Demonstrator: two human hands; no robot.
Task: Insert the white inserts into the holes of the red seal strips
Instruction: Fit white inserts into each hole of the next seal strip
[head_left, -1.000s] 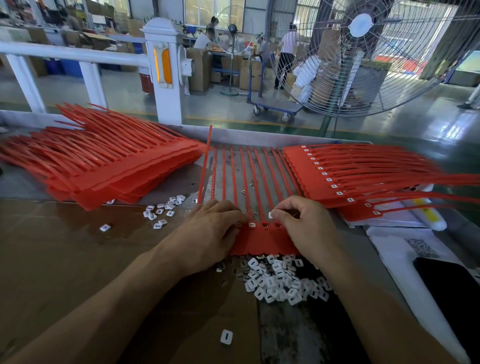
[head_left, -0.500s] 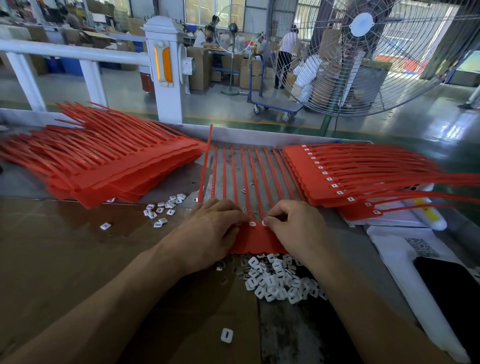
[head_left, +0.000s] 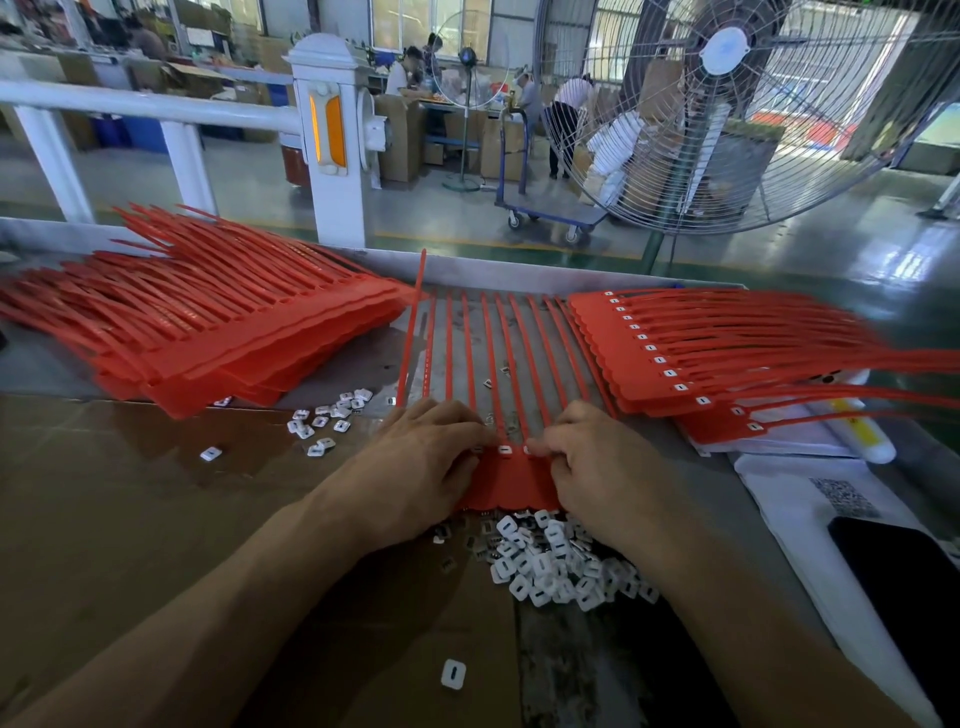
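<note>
Head view: left hand (head_left: 421, 462), right hand (head_left: 597, 467) curled, pressing red strip sheet (head_left: 511, 480); fingertips hide inserts; insert pile (head_left: 550, 564) partly covered just below sheet.

Hands (head_left: 511, 462) hiding the strip's outer holes, right pile's tails (head_left: 883, 364) blurred, phone (head_left: 904, 587) cut off

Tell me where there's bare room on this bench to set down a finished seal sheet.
Free: the brown cardboard left of the left hand, below the left red stack. Crowded: the insert pile by the right hand, and the finished stack on the right.
</note>
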